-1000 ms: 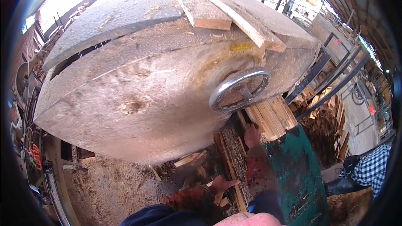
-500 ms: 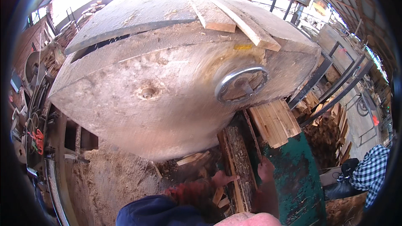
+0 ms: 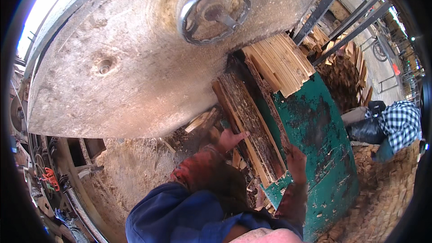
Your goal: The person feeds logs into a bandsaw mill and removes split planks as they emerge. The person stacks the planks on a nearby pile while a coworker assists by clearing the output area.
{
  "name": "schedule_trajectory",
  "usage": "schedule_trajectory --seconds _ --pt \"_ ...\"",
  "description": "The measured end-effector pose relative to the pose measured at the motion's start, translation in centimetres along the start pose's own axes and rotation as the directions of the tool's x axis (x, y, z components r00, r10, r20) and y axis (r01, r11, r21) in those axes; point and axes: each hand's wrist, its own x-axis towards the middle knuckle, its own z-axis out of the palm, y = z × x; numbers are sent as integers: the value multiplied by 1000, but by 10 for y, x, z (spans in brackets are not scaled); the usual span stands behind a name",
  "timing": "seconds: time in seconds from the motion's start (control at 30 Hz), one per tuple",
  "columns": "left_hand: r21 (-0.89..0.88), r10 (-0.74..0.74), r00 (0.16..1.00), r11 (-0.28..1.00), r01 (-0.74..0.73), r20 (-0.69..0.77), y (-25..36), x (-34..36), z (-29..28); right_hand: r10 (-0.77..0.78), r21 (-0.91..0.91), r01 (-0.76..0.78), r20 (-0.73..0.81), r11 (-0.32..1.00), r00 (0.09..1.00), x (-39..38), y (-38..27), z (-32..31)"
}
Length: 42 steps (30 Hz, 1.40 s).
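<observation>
My left hand (image 3: 231, 139) holds the left side of a bark-covered wooden slab (image 3: 249, 121), its thumb stretched over the top edge; its other fingers are partly hidden. My right hand (image 3: 297, 159) is closed round the near end of a long thin bark-edged strip (image 3: 268, 96). The strip lies to the right of the slab, with a dark gap between them. Both pieces point away from me toward a big sawdust-covered machine housing (image 3: 135, 63), which carries a chrome-rimmed handwheel (image 3: 215, 13). A worn green metal table (image 3: 319, 153) lies under and beside my right hand.
A bundle of pale sawn boards (image 3: 279, 63) rests on the table's far end. Dark metal bars (image 3: 348, 29) stand beyond it. At the right, a person in a checkered shirt (image 3: 400, 123) bends over piled wood pieces (image 3: 382, 193). Sawdust (image 3: 130, 171) covers the left ground.
My view has tipped downward and turned right. My right hand has come nearer to me with the strip, more of which shows. The person at the right leans lower, one arm reaching down.
</observation>
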Motion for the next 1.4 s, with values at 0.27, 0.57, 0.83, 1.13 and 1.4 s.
schedule_trajectory --seconds 0.27,0.57,0.83,1.13,1.4 --pt "-181 34 999 983 -36 -11 -27 8 4 209 548 -310 239 777 948 -44 -78 -28" --pt "-399 -159 977 894 203 140 -119 51 -11 151 458 -286 309 842 939 -89 -55 8" --pt "-410 -60 967 898 161 248 -79 32 -13 124 313 -228 320 922 939 -110 -46 11" --pt "-306 103 982 951 -50 160 -71 30 -3 157 293 -232 257 928 954 -88 -76 21" --pt "-218 53 991 976 -25 122 -53 25 -5 175 -28 -173 179 985 968 -103 -79 0"
